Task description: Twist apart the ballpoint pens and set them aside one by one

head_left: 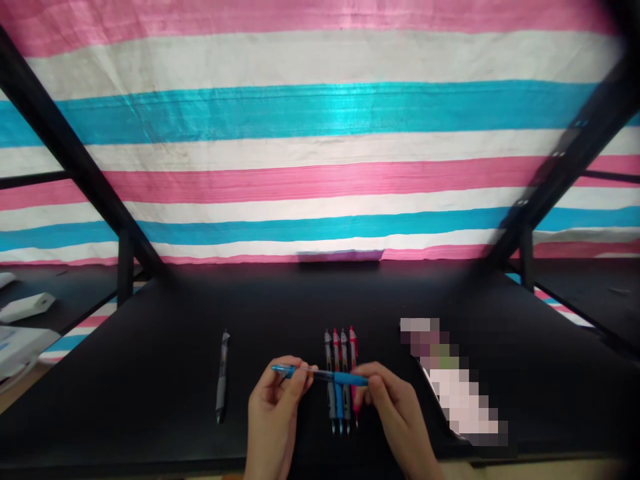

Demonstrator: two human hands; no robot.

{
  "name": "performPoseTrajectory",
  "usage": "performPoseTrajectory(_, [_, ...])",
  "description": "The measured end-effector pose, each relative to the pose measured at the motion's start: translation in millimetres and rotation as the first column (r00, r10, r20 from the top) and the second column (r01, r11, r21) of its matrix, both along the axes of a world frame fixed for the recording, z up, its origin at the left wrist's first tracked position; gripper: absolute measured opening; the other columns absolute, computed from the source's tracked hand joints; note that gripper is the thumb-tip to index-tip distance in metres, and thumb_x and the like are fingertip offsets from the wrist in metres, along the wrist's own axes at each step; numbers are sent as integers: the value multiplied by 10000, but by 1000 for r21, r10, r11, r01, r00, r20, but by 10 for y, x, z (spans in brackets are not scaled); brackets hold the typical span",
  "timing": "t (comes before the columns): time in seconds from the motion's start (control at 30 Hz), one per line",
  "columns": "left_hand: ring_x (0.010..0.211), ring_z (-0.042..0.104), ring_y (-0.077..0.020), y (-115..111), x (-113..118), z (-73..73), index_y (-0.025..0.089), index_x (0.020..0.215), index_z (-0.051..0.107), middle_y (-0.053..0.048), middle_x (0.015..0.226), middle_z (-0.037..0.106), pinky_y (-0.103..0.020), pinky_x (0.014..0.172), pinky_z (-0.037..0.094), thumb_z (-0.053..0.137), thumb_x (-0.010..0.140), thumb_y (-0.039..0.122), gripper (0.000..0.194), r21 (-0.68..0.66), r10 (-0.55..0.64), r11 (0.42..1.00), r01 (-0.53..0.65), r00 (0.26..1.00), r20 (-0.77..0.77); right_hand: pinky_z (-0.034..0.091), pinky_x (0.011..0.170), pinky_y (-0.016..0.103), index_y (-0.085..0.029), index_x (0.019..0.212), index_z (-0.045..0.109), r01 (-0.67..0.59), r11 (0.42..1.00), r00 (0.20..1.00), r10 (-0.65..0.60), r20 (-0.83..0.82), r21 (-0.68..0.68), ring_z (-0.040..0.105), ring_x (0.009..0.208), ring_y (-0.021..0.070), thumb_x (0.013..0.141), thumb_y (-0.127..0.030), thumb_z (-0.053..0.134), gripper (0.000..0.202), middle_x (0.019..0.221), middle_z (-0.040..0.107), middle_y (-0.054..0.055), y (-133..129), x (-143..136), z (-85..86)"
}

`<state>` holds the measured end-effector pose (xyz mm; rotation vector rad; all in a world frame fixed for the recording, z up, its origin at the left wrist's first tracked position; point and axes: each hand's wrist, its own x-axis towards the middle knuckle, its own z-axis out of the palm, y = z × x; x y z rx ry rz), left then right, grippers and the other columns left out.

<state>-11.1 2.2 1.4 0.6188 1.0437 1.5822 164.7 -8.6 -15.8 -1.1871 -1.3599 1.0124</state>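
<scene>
Blue pen (326, 376), pinched at the grip end by the right hand (395, 398) and near the other end by the left hand (275, 403), above four lined-up pens (339, 401): best steadied level with light, even fingertip pressure, clear of those beneath.

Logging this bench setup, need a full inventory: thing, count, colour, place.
Held pen: 1, blue with clear barrel, between both hands
Row of pens: 4, grey, red and blue parts, side by side behind the held pen
Lone pen: 1, grey, table's left side
Blurred-out object: 1, mostly pale, right of the row; identity hidden
Table: 1, black, beneath
Striped sheet: pink, white, blue, backdrop
Frame bars: several, black, both sides
White items: at least 3, far left
Left hand: 1, bare, on held pen
Right hand: 1, bare, on held pen
</scene>
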Motion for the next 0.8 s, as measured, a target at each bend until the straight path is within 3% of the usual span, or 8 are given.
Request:
performPoseTrajectory(0.07, [773, 720, -163, 13, -1, -2, 182, 773, 740, -8, 766, 706, -223, 744, 581, 917, 608, 357, 299, -6, 29, 1000, -29, 999, 22, 452, 608, 251, -221, 1109, 629, 5, 1000, 1000, -5, -22, 4, 623, 697, 177, 950, -424, 585, 262, 829, 691, 29, 2, -15, 6])
performPoseTrajectory(0.1, [774, 718, -162, 19, -2, -5, 181, 769, 741, -7, 765, 705, -221, 742, 580, 922, 596, 361, 309, -10, 36, 999, -36, 999, 26, 451, 606, 247, -227, 1134, 609, 17, 1000, 1000, -17, -16, -5, 623, 711, 175, 931, -404, 620, 270, 872, 690, 32, 2, -20, 12])
performPoseTrajectory(0.2, [780, 714, -160, 29, -6, -19, 184, 776, 744, -3, 766, 702, -218, 744, 578, 925, 588, 362, 316, -15, 23, 1000, -22, 1000, 19, 417, 559, 232, -213, 903, 616, 18, 999, 1000, -17, 25, -40, 571, 638, 147, 940, -384, 611, 175, 764, 624, 3, -5, -18, 42])
performPoseTrajectory(0.33, [781, 706, -150, 23, -11, -38, 193, 800, 748, -2, 779, 704, -209, 742, 573, 916, 610, 359, 303, -6, 10, 1000, -10, 1000, 5, 381, 534, 232, -201, 707, 571, -59, 998, 997, 61, 45, -32, 515, 578, 132, 1000, -434, 494, 382, 638, 546, -16, -22, -8, 96])
performPoseTrajectory(0.5, [780, 704, -150, 20, -8, -35, 192, 774, 745, -1, 777, 698, -208, 738, 571, 924, 588, 373, 315, -17, 35, 999, -35, 999, 17, 422, 581, 240, -226, 1085, 593, -16, 1000, 1000, 16, 14, -9, 571, 662, 156, 968, -424, 556, 233, 820, 636, 4, -25, -22, 80])
performPoseTrajectory(0.6, [782, 699, -150, 29, -6, -38, 190, 775, 743, -2, 779, 694, -212, 740, 571, 919, 603, 359, 299, -2, 20, 1000, -20, 1000, 6, 406, 559, 233, -219, 951, 588, 11, 1000, 1000, -10, 25, -13, 541, 634, 144, 964, -415, 565, 199, 779, 594, -7, -15, -20, 56])
performPoseTrajectory(0.7, [763, 688, -144, 32, -5, -44, 190, 792, 743, -1, 766, 690, -215, 732, 571, 910, 623, 347, 285, 5, 10, 1000, -10, 1000, 0, 375, 537, 232, -207, 726, 539, -30, 999, 998, 31, 51, -23, 495, 581, 131, 1001, -432, 486, 359, 648, 515, -25, -9, -6, 56])
performPoseTrajectory(0.8, [757, 677, -137, 30, -3, -46, 187, 797, 744, -2, 774, 691, -215, 733, 570, 909, 625, 347, 287, 1, 26, 1000, -26, 1000, 13, 375, 543, 235, -205, 802, 570, -40, 999, 998, 40, 38, -2, 498, 589, 136, 989, -428, 500, 299, 676, 559, -16, -5, -1, 52])
